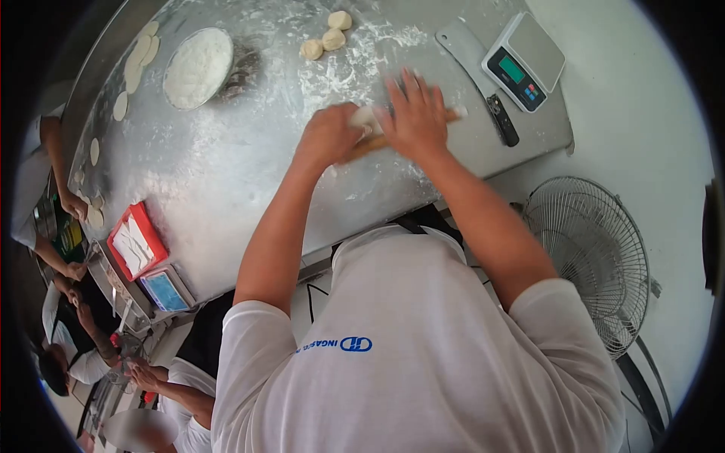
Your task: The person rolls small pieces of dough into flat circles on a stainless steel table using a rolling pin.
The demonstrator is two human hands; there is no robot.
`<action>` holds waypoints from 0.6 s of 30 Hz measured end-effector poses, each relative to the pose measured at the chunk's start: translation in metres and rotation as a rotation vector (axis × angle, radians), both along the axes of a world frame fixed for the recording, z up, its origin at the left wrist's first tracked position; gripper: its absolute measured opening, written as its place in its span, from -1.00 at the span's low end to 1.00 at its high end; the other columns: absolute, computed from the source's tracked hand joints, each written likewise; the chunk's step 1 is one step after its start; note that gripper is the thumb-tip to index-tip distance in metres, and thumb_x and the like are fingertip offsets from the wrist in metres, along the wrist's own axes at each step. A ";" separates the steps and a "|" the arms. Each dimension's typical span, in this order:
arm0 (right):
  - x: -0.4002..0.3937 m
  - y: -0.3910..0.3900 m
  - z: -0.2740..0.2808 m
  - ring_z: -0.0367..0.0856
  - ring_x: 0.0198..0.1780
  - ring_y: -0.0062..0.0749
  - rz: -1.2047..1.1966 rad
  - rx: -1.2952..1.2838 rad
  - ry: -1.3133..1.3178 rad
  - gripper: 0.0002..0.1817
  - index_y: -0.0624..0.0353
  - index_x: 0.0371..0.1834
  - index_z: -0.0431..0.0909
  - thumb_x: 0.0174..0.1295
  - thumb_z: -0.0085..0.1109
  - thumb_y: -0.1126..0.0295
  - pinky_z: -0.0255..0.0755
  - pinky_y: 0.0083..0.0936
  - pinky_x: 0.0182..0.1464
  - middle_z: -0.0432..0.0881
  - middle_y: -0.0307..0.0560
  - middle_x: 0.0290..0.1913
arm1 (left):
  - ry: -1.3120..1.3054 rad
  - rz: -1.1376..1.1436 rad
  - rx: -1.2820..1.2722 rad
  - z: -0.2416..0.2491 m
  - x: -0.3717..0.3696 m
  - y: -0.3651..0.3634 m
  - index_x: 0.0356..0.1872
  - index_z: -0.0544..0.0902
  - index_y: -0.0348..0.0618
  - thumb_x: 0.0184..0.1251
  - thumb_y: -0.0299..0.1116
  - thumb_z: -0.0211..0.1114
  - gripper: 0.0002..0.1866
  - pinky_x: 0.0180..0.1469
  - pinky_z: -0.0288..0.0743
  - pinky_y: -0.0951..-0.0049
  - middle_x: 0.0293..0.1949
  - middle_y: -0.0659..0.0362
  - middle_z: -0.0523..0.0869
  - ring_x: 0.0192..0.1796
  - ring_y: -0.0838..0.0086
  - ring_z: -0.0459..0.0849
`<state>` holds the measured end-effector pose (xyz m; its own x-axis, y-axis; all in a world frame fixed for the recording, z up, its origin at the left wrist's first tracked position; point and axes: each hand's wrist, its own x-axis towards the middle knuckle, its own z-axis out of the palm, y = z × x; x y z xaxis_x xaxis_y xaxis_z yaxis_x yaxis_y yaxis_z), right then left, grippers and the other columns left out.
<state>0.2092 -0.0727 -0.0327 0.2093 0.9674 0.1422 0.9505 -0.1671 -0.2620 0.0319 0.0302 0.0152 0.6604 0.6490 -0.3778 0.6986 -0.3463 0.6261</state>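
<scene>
My left hand is closed with its fingertips on the edge of a pale piece of dough. My right hand lies flat across a wooden rolling pin, fingers stretched out and smeared by motion. The pin slants over the floured metal table, one end showing beyond my right hand. Much of the dough is hidden by my hands and the pin. Three dough balls sit farther back on the table.
A bowl of flour stands back left, near several flat dough rounds. At right lie a cleaver and a digital scale. A red tray is at the left edge. A fan stands right; other people work at left.
</scene>
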 end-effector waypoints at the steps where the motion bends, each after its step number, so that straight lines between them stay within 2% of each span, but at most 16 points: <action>1: -0.001 -0.032 -0.003 0.27 0.66 0.20 0.016 -0.045 -0.026 -0.26 0.03 0.61 0.46 0.48 0.15 -0.13 -0.08 0.26 0.69 0.36 0.21 0.65 | 0.008 0.004 -0.018 -0.004 -0.004 -0.002 0.08 0.75 -0.19 0.40 -0.21 0.44 -0.65 0.13 0.60 0.09 -0.03 -0.15 0.81 0.05 -0.08 0.78; 3: -0.002 -0.093 0.001 0.32 0.62 0.24 0.092 -0.049 0.021 -0.28 0.04 0.57 0.52 0.45 0.18 -0.12 -0.05 0.24 0.67 0.40 0.23 0.62 | -0.128 0.106 -0.101 -0.007 -0.013 -0.012 0.04 0.71 -0.22 0.42 -0.21 0.42 -0.67 0.13 0.60 0.00 -0.05 -0.19 0.80 0.06 -0.15 0.76; 5: -0.005 -0.109 0.008 0.32 0.62 0.25 0.096 -0.079 0.022 -0.28 0.02 0.56 0.52 0.45 0.19 -0.13 -0.04 0.25 0.67 0.40 0.24 0.61 | -0.184 0.182 -0.241 -0.013 -0.020 -0.024 0.05 0.65 -0.24 0.45 -0.23 0.40 -0.67 0.14 0.59 -0.05 -0.07 -0.25 0.78 0.07 -0.21 0.74; 6: -0.006 -0.115 0.010 0.32 0.62 0.25 0.090 -0.101 0.029 -0.29 0.01 0.56 0.52 0.45 0.19 -0.13 -0.04 0.25 0.66 0.40 0.25 0.61 | -0.207 0.183 -0.229 -0.016 -0.023 -0.029 0.07 0.64 -0.24 0.44 -0.24 0.39 -0.67 0.13 0.59 -0.04 -0.07 -0.26 0.78 0.06 -0.22 0.74; 8: -0.001 -0.068 0.004 0.26 0.65 0.25 0.099 -0.067 -0.004 -0.25 -0.05 0.63 0.45 0.48 0.13 -0.18 -0.03 0.24 0.65 0.33 0.19 0.67 | -0.248 0.175 -0.204 -0.021 -0.027 -0.036 0.11 0.61 -0.24 0.43 -0.28 0.38 -0.66 0.12 0.60 -0.04 -0.09 -0.28 0.78 0.04 -0.23 0.75; 11: 0.000 0.026 0.000 0.19 0.70 0.23 0.019 -0.080 -0.091 -0.23 -0.06 0.69 0.35 0.53 0.05 -0.19 -0.05 0.24 0.66 0.24 0.20 0.72 | -0.138 0.204 -0.061 -0.012 -0.017 -0.024 0.14 0.59 -0.22 0.41 -0.32 0.36 -0.64 0.10 0.62 -0.04 -0.11 -0.27 0.80 0.01 -0.25 0.78; 14: 0.006 0.048 -0.001 0.19 0.70 0.21 -0.009 -0.012 -0.083 -0.24 -0.05 0.71 0.32 0.55 0.03 -0.17 -0.06 0.25 0.67 0.22 0.20 0.73 | -0.155 0.232 -0.025 -0.003 -0.004 -0.003 0.18 0.61 -0.17 0.39 -0.29 0.45 -0.59 0.10 0.64 0.03 -0.06 -0.24 0.81 0.02 -0.11 0.83; 15: 0.004 0.052 -0.001 0.19 0.70 0.20 -0.001 0.001 -0.078 -0.24 -0.05 0.71 0.31 0.56 0.03 -0.16 -0.06 0.25 0.67 0.22 0.20 0.73 | -0.117 0.220 -0.094 0.005 -0.002 0.000 0.14 0.65 -0.16 0.35 -0.28 0.48 -0.61 0.10 0.64 0.06 -0.05 -0.22 0.82 0.02 -0.12 0.82; 18: -0.002 -0.014 0.005 0.26 0.66 0.18 0.026 -0.037 -0.010 -0.28 -0.04 0.63 0.43 0.49 0.12 -0.12 -0.06 0.26 0.67 0.32 0.19 0.68 | -0.028 -0.040 0.001 -0.009 -0.012 -0.001 0.08 0.68 -0.19 0.36 -0.31 0.47 -0.66 0.11 0.64 0.10 -0.05 -0.17 0.83 0.04 -0.11 0.82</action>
